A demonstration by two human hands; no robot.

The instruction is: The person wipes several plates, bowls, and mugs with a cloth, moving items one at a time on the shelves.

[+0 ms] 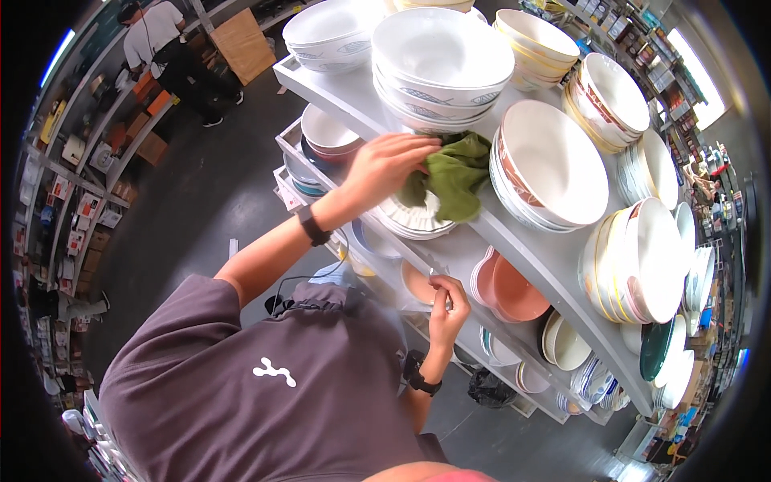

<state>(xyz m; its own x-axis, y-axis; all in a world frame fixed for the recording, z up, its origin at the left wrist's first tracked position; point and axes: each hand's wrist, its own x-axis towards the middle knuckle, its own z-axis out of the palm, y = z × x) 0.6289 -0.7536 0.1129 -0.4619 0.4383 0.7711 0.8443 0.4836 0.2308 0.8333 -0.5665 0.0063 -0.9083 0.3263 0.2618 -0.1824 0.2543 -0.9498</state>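
My left hand reaches across to the top shelf and holds a crumpled green cloth. The cloth hangs over the front edge of the white shelf, just below a stack of white bowls with blue fish motifs. Right of the cloth leans a stack of large bowls, the front one with a brown-patterned outside. Beneath the cloth, a stack of white ribbed plates shows on the level below. My right hand is lower, its fingers curled at the lower shelf's front edge; whether they grip anything is unclear.
Pink bowls stand on the lower shelf, and more bowl stacks fill the top shelf's right side. A black plastic bag lies on the dark floor. A person bends towards the stocked shelving at upper left.
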